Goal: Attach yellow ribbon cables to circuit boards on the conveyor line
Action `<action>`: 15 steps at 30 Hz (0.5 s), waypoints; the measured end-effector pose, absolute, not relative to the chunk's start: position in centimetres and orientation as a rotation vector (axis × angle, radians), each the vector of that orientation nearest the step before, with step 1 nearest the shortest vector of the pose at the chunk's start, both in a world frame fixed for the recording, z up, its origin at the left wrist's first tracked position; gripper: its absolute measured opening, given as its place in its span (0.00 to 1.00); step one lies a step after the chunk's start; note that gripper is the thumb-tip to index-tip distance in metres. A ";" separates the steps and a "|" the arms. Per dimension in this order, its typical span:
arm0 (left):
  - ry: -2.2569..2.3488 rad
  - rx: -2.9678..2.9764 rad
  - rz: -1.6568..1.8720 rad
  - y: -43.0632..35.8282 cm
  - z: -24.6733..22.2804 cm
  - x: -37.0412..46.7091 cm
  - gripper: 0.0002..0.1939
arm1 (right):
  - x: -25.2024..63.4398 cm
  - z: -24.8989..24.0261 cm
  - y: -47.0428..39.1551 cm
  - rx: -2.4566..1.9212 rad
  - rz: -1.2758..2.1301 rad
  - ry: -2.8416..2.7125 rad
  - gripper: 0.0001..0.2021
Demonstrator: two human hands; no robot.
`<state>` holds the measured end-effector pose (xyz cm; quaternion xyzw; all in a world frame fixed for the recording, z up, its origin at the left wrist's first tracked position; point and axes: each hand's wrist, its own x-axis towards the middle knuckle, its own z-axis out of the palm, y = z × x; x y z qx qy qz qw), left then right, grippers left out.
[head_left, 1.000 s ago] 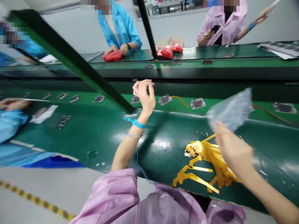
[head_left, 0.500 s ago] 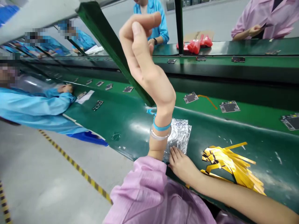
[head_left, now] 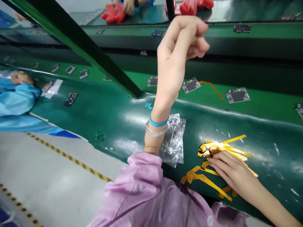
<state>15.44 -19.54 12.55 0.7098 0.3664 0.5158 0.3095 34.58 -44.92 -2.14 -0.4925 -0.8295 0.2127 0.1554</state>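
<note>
So the right hand (head_left: pixel 233 170) is down on the pile of yellow strips (head_left: pixel 216 146) near the near edge of the green table (head_left: pixel 106 116), fingers reaching out close together and only slightly bent. The tips touch the strips, but the palm and thumb are mostly out of sight, so I can't tell if anything's actually pinched. It also covers a good chunk of the pile. A few loose yellow strips (head_left: pixel 209 182) lie right by the near edge. The left hand (head_left: pixel 174 60) is up in the air over the far side, fingers loosely curled inward (no clue if there's something tucked in there, the inside is hidden). Its forearm blocks part of the crinkly clear bags (head_left: pixel 174 138), left of the pile. On the green belt (head_left: pixel 213 110) past the table's far edge, one circuit board (head_left: pixel 152 81) is partly behind the left hand, another (head_left: pixel 299 108) gets cut off at the right, and an orange strip (head_left: pixel 213 86) runs off a third (head_left: pixel 191 85). A co-worker's hand (head_left: pixel 23 77) at far left is pretty blurry.
</note>
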 end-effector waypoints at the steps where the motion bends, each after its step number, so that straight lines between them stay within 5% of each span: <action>1: 0.911 1.877 1.337 -19.4 12.5 15.6 0.15 | 34.4 -2.4 -45.0 -1.403 0.649 -2.402 0.14; 8: 0.793 2.106 1.211 -15.6 10.5 14.1 0.08 | 33.5 -3.3 -44.1 -1.325 0.864 -2.369 0.13; 15: 1.273 2.096 1.031 -10.1 6.5 11.9 0.06 | 35.6 -5.0 -42.6 -1.072 0.575 -2.344 0.09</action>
